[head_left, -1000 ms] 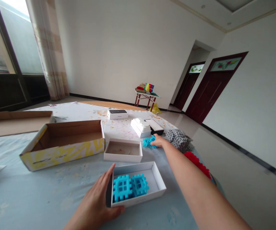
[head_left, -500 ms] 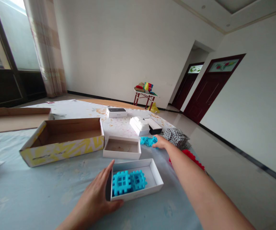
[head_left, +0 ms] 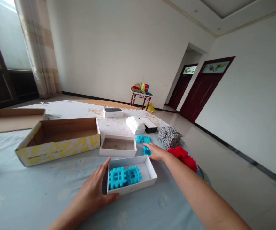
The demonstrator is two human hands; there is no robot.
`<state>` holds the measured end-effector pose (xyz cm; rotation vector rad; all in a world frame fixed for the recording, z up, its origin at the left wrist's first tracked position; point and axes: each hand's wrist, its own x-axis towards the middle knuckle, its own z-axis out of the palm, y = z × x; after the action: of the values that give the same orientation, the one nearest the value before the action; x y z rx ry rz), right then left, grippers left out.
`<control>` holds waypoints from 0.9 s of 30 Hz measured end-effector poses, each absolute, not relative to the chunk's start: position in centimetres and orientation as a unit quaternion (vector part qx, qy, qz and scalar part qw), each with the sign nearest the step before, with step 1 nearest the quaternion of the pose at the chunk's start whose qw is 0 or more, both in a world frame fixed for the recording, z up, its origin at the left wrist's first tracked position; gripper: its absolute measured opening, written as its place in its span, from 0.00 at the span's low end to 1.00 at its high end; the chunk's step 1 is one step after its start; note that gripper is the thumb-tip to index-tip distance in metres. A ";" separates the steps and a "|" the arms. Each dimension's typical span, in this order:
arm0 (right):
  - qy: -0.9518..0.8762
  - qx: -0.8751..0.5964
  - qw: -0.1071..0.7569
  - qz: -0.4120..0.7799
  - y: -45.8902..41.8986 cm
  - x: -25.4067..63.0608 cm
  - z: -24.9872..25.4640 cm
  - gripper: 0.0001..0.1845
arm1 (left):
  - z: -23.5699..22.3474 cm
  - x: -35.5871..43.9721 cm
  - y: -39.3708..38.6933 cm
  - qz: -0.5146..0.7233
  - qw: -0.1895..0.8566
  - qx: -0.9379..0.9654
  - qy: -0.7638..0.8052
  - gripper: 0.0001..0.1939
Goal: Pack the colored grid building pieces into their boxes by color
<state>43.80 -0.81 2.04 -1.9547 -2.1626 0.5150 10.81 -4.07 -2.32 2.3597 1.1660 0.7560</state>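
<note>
My left hand [head_left: 99,185] grips the left end of a white box [head_left: 149,182], thumb at the near side and fingers at the far corner. Inside that box lie blue interlocking plastic blocks [head_left: 118,177], square with window-like openings and toothed edges, bunched toward the left. Beyond the box's right end, my right hand [head_left: 155,151] pinches another blue block [head_left: 147,150], held just above or on the cloth; which of these I cannot tell. Just past it sits a small heap of similar blue blocks [head_left: 142,139]. Red toothed pieces [head_left: 183,157] lie to the right of my wrist.
Behind the white box stands an open shallow box [head_left: 118,154], with a yellow-and-white cardboard box [head_left: 63,152] on its left. A bundle of grey pieces [head_left: 170,137] lies near the table's right edge. Farther back are a white box with white items [head_left: 135,125] and a closed phone box [head_left: 113,112].
My right hand has drawn back from the blue heap toward the white box, bringing one blue block with it. My left hand keeps its grip. The whole view has shifted slightly.
</note>
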 end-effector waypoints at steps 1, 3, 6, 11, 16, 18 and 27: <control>-0.725 -0.661 0.087 0.172 -0.8 43.9 2.1 0.48 | -2.3 10.8 -4.1 0.273 0.199 0.845 0.415 0.51; -0.723 -0.665 0.075 0.171 -0.8 44.1 2.5 0.50 | -2.4 10.8 -4.0 0.279 0.198 0.845 0.412 0.51; -0.727 -0.663 0.059 0.169 -0.9 44.1 3.1 0.52 | -2.5 10.8 -3.9 0.276 0.200 0.845 0.413 0.52; -0.727 -0.664 0.061 0.164 -0.9 44.0 3.1 0.51 | -2.1 10.9 -4.0 0.262 0.212 0.845 0.414 0.51; -0.722 -0.668 0.062 0.166 -1.0 44.1 3.0 0.44 | -1.9 10.2 -3.7 0.254 0.234 0.846 0.406 0.50; -0.721 -0.670 0.063 0.164 -1.1 44.1 3.2 0.43 | -2.1 9.7 -3.4 0.255 0.247 0.847 0.397 0.50; -0.709 -0.683 0.076 0.160 -1.8 43.0 3.7 0.40 | -2.1 8.9 -2.6 0.260 0.279 0.844 0.377 0.50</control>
<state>42.97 -1.78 3.68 -2.0473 -2.1246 0.4798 8.86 -2.64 -2.07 2.2637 1.0116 0.6973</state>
